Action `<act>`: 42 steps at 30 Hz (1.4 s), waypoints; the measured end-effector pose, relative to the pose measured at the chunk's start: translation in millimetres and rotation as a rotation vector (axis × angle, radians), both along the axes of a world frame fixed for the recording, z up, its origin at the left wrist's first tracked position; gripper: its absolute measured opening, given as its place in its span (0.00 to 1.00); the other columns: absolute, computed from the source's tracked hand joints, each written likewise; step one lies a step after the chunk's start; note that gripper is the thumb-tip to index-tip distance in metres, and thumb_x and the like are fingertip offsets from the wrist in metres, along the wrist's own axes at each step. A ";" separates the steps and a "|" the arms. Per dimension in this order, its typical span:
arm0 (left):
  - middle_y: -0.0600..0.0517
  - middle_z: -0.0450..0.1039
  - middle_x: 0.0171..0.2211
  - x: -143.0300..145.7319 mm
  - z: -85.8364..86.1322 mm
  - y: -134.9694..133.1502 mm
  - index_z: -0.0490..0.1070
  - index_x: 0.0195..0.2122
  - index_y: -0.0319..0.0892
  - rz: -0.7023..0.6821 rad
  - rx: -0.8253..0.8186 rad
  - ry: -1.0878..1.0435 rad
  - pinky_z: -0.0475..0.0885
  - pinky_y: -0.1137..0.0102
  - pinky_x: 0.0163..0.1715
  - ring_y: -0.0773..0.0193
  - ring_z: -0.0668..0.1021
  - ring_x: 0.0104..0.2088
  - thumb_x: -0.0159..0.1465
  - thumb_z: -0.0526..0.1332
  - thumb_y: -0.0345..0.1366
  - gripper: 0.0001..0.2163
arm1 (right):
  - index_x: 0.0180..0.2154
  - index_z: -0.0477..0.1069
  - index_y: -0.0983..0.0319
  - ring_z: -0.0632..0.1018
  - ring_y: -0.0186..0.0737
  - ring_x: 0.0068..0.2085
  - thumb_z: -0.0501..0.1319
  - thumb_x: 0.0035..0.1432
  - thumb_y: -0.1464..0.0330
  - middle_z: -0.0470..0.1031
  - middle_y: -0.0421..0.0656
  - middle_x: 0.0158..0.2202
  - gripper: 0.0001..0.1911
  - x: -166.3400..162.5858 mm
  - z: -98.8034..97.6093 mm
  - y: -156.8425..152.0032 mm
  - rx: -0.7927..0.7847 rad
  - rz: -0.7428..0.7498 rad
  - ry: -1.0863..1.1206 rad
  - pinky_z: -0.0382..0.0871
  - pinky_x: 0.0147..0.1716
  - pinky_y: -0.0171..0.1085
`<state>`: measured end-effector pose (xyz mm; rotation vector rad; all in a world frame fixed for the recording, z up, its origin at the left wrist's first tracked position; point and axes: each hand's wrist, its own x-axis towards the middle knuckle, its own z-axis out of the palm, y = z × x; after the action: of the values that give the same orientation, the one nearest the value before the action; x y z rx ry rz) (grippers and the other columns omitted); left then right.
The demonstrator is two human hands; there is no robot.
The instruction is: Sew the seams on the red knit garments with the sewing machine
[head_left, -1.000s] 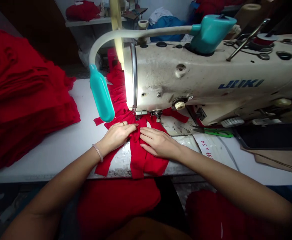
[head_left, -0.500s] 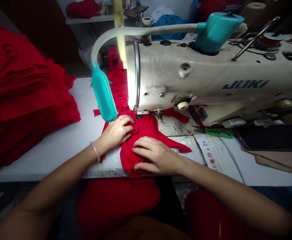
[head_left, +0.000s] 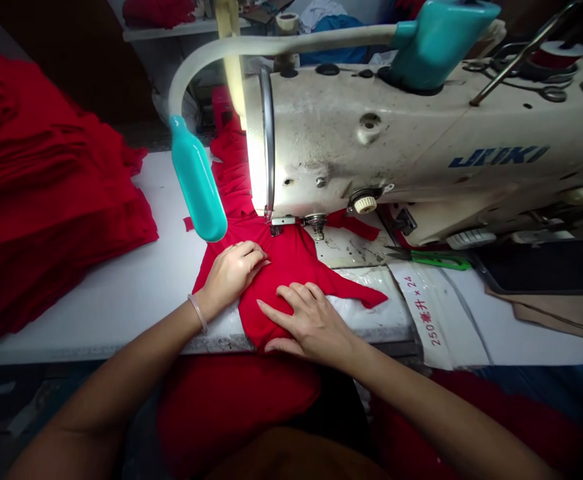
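Red fabric lies across the bed of a sewing machine, running under its needle area. My left hand, with a bracelet at the wrist, is closed with bent fingers on the cloth, just in front and left of the presser foot, which is partly hidden. Nearer the table edge, my right hand rests on the same fabric with its fingers spread and the thumb apart. A pointed piece of the cloth sticks out to the right of this hand.
A tall stack of red fabric stands on the left of the table. A teal lamp hangs over the cloth. Green-handled snips and a dark phone-like slab lie to the right. More red cloth hangs below the table edge.
My right hand has shifted slightly right and down, its fingers spreading wider. My left hand has moved a little down and left with fingers more curled. The cloth lies smoother between them; the view has shifted slightly.
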<state>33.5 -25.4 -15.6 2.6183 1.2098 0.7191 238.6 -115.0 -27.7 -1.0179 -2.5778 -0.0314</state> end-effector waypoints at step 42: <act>0.46 0.75 0.55 -0.4 5.0 15.5 0.74 0.52 0.40 -0.083 -0.016 0.150 0.73 0.62 0.48 0.56 0.78 0.51 0.68 0.56 0.29 0.14 | 0.54 0.72 0.71 0.71 0.52 0.55 0.51 0.70 0.59 0.72 0.58 0.55 0.25 -9.5 -1.4 36.0 0.038 -0.234 0.026 0.68 0.52 0.46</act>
<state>33.1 -9.9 -10.5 2.7324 1.1299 0.5044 229.1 -79.0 -29.1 -1.2906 -2.4123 -0.1254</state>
